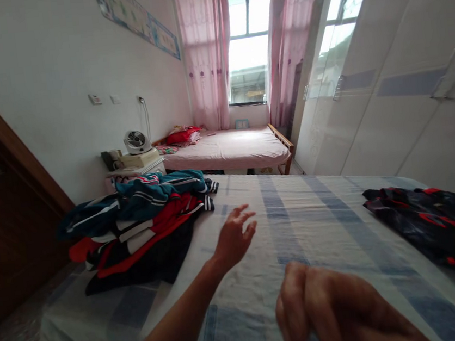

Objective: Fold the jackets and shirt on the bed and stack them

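Note:
My left hand [237, 236] reaches over the bed [298, 211], its fingers apart and holding nothing. Closer to me, my right hand [329, 306] has its fingers curled in; its palm is hidden, and nothing shows sticking out of it. To the left of my left hand lies a heap of clothes, with a teal jacket with white stripes [140, 197] on top of a red, white and black garment [163, 219]. A dark garment with red trim [434, 218] lies on the right side of the bed, apart from both hands.
Behind this bed stands a second bed [233, 148] with a pink sheet and a red bundle [184, 136]. A small fan [137, 141] stands on the nightstand [139, 169]. White wardrobe doors [387, 97] line the right side; a brown door [3, 218] is at left.

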Available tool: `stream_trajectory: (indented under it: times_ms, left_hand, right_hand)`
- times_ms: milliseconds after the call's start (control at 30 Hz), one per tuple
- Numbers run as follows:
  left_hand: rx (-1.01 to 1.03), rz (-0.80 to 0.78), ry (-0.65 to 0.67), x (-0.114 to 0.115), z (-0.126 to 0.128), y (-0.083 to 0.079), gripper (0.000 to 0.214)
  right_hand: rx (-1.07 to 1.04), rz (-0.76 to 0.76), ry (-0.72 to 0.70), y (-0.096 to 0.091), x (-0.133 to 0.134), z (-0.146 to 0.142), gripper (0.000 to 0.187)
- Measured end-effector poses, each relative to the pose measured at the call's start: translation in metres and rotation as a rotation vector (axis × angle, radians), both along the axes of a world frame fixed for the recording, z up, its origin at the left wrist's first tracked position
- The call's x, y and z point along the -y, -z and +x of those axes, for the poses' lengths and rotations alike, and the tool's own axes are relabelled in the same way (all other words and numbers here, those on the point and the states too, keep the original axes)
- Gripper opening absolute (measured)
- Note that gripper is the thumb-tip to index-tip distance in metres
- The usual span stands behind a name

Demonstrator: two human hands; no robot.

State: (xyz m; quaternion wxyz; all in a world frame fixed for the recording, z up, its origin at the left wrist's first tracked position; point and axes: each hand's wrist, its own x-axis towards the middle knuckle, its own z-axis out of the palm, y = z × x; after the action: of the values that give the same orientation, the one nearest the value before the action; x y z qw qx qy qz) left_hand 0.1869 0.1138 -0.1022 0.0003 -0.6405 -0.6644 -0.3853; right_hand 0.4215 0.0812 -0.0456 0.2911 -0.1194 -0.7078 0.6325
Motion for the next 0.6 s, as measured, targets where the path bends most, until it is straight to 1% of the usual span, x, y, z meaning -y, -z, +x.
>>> stream_trajectory:
  times_ms: [33,67,100,133,167,200,233,267,300,367,433,467,533,600]
  left_hand:
    - [-0.041,0.074,-0.101,0.009,-0.020,-0.012,0.035]
    - [-0.110,0.165,-0.242,0.019,-0.041,-0.024,0.037]
    - [-0.181,0.231,-0.398,0.028,-0.063,-0.035,0.039]
    - [-0.238,0.257,-0.545,0.036,-0.083,-0.044,0.043]
    - [-0.276,0.248,-0.663,0.043,-0.102,-0.051,0.050]
    - [-0.290,0.214,-0.751,0.049,-0.119,-0.057,0.058]
    - [-0.271,0.167,-0.806,0.053,-0.134,-0.062,0.066]
    - [-0.209,0.126,-0.827,0.055,-0.147,-0.065,0.071]
    - [-0.115,0.098,-0.822,0.055,-0.159,-0.069,0.072]
    - [0.093,0.090,-0.774,0.050,-0.175,-0.076,0.058]
    - [0.238,0.133,-0.719,0.042,-0.186,-0.088,0.038]
    - [0.276,0.165,-0.696,0.037,-0.189,-0.095,0.032]
    - [0.335,0.258,-0.649,0.025,-0.189,-0.113,0.032]
    - [0.384,0.367,-0.601,0.013,-0.181,-0.133,0.033]
  right_hand:
    - [0.050,-0.018,0.065,0.005,-0.011,-0.003,0.024]
    - [0.121,-0.041,0.154,0.014,-0.022,-0.003,0.020]
    - [0.199,-0.060,0.267,0.025,-0.033,0.000,0.017]
    - [0.287,-0.061,0.371,0.040,-0.045,0.007,0.015]
    - [0.353,-0.043,0.458,0.055,-0.055,0.015,0.016]
    - [0.392,-0.034,0.527,0.070,-0.065,0.025,0.019]
    - [0.431,-0.028,0.579,0.085,-0.073,0.034,0.020]
    - [0.461,-0.023,0.618,0.098,-0.079,0.043,0.022]
    - [0.476,-0.020,0.645,0.109,-0.082,0.050,0.024]
    - [0.483,-0.006,0.675,0.124,-0.085,0.059,0.027]
    - [0.474,0.028,0.687,0.131,-0.083,0.061,0.029]
    - [0.474,0.049,0.690,0.132,-0.081,0.060,0.029]
    - [0.481,0.082,0.674,0.133,-0.079,0.058,0.029]
    - [0.487,0.094,0.661,0.132,-0.078,0.057,0.030]
